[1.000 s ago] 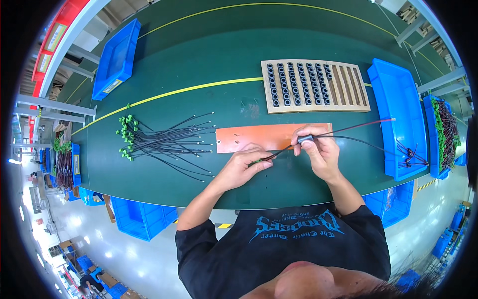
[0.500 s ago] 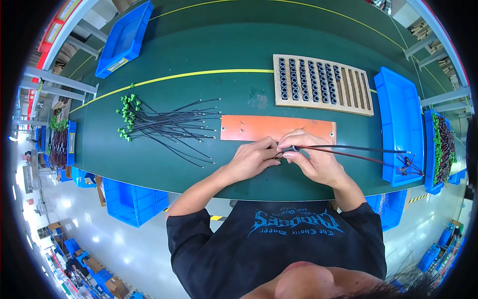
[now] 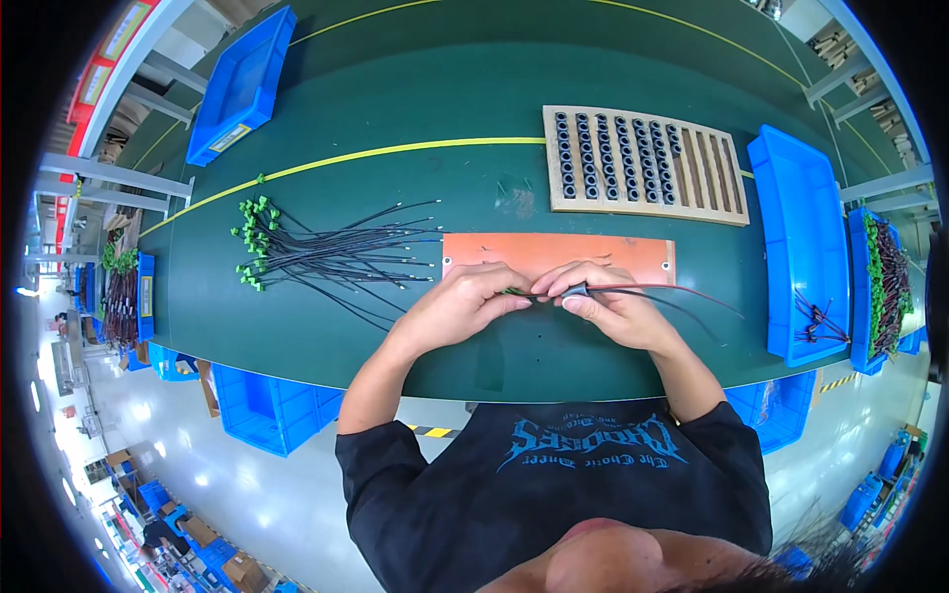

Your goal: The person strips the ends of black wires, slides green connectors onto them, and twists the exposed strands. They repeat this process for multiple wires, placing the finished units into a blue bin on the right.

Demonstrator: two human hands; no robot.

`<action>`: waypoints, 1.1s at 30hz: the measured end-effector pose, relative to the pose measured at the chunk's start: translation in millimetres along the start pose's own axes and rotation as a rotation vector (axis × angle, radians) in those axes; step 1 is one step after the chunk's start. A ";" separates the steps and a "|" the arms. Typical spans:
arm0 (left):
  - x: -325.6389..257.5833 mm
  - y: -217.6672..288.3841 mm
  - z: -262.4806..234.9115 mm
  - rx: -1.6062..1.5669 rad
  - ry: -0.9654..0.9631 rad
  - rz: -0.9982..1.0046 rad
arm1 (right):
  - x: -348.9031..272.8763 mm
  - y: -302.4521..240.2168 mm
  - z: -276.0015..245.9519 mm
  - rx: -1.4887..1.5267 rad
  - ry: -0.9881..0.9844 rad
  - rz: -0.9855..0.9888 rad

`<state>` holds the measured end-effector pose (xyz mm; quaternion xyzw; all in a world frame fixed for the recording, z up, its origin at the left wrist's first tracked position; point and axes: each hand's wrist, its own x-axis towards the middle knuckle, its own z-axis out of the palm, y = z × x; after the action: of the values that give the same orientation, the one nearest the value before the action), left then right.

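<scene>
Over the near edge of the orange board (image 3: 593,245), both hands are working close together, fingertips almost meeting. The left hand (image 3: 473,302) is closing its thumb and fingers on the green-tipped end of a cable (image 3: 682,289), while the right hand (image 3: 615,308) is pinching a dark ring (image 3: 576,291) between thumb and fingers. Red and black leads are trailing rightward from the ring – the fingers are hiding how the cable is sitting inside it.

On the green worktop (image 3: 395,109), a fan of black cables (image 3: 346,245) is lying to the left, its green connectors (image 3: 259,242) pointing away from the hands. Beyond the board, a wooden rack (image 3: 712,178) is holding rows of dark rings in its left part. At the right, a blue tray (image 3: 796,208) is holding a few dark leads (image 3: 819,321) near its close end.
</scene>
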<state>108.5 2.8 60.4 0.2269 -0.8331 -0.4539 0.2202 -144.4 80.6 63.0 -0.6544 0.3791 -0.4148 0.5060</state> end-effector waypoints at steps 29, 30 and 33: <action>-16.6 -55.3 -0.1 -0.055 0.494 -0.122 | 32.7 55.2 34.2 0.371 0.260 0.194; -15.2 -55.7 0.6 0.022 0.505 -0.101 | 33.4 55.0 34.2 0.369 0.262 0.187; -13.7 -57.7 -0.4 0.024 0.510 -0.112 | 32.5 58.0 34.2 0.373 0.255 0.170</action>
<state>129.9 -17.6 9.0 0.3824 -0.7422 -0.3834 0.3950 -105.1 51.2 6.6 -0.4577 0.4105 -0.5127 0.5994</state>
